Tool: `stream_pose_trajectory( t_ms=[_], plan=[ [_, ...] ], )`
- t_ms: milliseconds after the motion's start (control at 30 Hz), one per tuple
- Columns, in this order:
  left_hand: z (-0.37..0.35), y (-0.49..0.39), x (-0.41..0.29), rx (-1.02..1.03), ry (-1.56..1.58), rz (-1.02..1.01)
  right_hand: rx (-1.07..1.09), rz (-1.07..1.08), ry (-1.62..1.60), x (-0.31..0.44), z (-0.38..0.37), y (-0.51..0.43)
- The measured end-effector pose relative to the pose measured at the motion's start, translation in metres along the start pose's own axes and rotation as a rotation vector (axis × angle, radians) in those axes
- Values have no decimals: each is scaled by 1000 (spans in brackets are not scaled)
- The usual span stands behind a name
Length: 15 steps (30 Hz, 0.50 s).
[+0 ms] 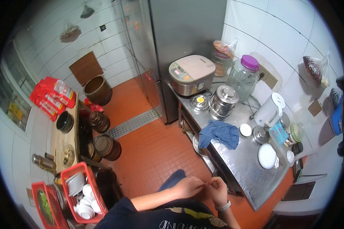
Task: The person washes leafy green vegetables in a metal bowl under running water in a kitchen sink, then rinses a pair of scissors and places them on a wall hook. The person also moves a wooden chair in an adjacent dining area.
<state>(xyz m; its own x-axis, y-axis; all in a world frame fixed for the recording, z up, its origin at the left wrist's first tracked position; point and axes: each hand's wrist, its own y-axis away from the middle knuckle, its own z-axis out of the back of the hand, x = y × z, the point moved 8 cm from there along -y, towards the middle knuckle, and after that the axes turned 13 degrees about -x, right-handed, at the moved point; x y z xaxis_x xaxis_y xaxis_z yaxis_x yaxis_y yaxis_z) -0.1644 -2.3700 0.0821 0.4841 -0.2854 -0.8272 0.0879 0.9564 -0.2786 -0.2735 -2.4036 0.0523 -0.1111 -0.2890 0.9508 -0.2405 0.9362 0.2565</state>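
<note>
In the head view my left hand (190, 186) and my right hand (217, 187) meet at the fingertips in front of my body, low in the picture. The fingers of both are bent and pinched close together; whether something small lies between them cannot be made out. A pale watch sits on the right wrist. Nearest to the hands is the stainless steel table (240, 174), with a blue cloth (220, 134) draped over its near edge. A white plate (267, 156) and a small white bowl (245, 130) lie on its top.
Farther along the table stand a rice cooker (192, 71), a steel pot (224, 100), a large glass jar (243, 77) and a white electric kettle (271, 110). Red baskets (87, 171) with white dishes and a wooden shelf (56, 137) are at left. A metal drain grate (134, 121) crosses the tiled floor.
</note>
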Motion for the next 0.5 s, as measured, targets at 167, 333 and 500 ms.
stream_pose_trajectory(
  t_ms=[167,333,500],
  plan=[
    [23,-53,25,159,-21,-73,-101,108,196,18,-11,-49],
    [46,-97,46,261,-57,-128,-164,153,348,39,-30,-88],
    [53,-136,65,267,79,-74,-307,77,157,53,-36,-109]
  ],
)
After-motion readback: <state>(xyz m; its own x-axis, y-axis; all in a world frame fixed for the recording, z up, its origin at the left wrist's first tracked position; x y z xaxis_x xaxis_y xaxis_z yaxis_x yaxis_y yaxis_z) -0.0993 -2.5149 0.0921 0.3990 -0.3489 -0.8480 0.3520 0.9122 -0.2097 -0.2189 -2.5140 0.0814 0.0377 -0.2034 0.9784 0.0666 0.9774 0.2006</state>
